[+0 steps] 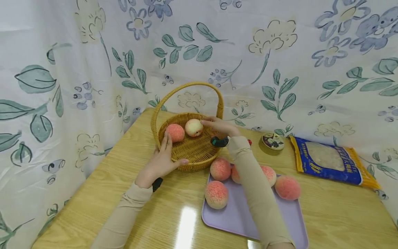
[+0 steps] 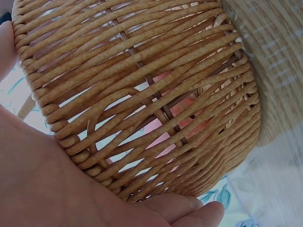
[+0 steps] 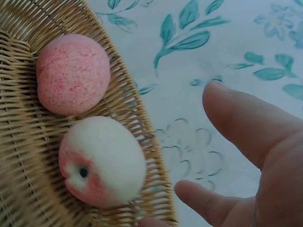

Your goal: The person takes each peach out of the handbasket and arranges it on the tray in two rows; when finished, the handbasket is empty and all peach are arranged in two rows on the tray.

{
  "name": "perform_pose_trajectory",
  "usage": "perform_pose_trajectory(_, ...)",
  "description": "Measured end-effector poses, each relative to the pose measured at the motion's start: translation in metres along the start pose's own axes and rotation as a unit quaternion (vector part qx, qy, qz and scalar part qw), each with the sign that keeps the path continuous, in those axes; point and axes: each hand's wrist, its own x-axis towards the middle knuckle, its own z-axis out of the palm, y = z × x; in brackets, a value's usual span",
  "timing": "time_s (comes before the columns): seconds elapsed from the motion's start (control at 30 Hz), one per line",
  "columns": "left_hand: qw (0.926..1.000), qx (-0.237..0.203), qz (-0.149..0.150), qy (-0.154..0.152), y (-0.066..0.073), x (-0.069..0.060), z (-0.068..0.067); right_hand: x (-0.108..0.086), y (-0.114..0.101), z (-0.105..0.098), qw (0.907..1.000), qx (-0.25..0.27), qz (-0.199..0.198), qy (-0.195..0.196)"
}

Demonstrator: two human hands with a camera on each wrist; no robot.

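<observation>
A wicker basket (image 1: 194, 157) with a tall handle holds two peaches: a pink one (image 1: 175, 132) at its left and a pale one (image 1: 194, 128), dimple showing, beside it. My left hand (image 1: 160, 164) rests against the basket's left front side, fingers straight up along the wall and thumb spread along the front; in the left wrist view the palm lies against the weave (image 2: 156, 94). Over the basket's right rim reaches my right hand (image 1: 222, 127), its fingertips close by the pale peach. The right wrist view shows that hand (image 3: 255, 156) with fingers apart, holding nothing, and the pale peach (image 3: 102, 161) lying free.
A lilac tray (image 1: 230, 216) with several peaches (image 1: 216, 194) stands in front and to the right, partly under my right forearm. Behind it are a round tin (image 1: 272, 143) and a blue and yellow packet (image 1: 329, 160). A floral curtain (image 1: 236, 52) hangs behind the table.
</observation>
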Motion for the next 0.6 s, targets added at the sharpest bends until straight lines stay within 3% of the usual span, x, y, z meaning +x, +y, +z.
perform_pose_trajectory(0.17, 1.0000, 0.006, -0.005, 0.000, 0.000, 0.000, -0.003, 0.032, -0.002, 0.019, 0.9994, 0.034, 0.002, 0.005)
perform_pose_trajectory(0.33, 0.9999, 0.001, -0.015, -0.004, 0.004, -0.002, -0.004, 0.054, -0.004, 0.041, 0.9970, 0.058, 0.019, 0.047)
perform_pose_trajectory(0.5, 0.9999, -0.002, -0.016, -0.004, 0.005, -0.003, -0.002, 0.071, 0.005, 0.056, 0.9872, 0.122, 0.029, 0.099)
perform_pose_trajectory(0.6, 0.9999, 0.001, -0.017, -0.002, 0.004, -0.003, -0.003, 0.078, 0.008, 0.060, 0.9838, 0.147, 0.027, 0.099)
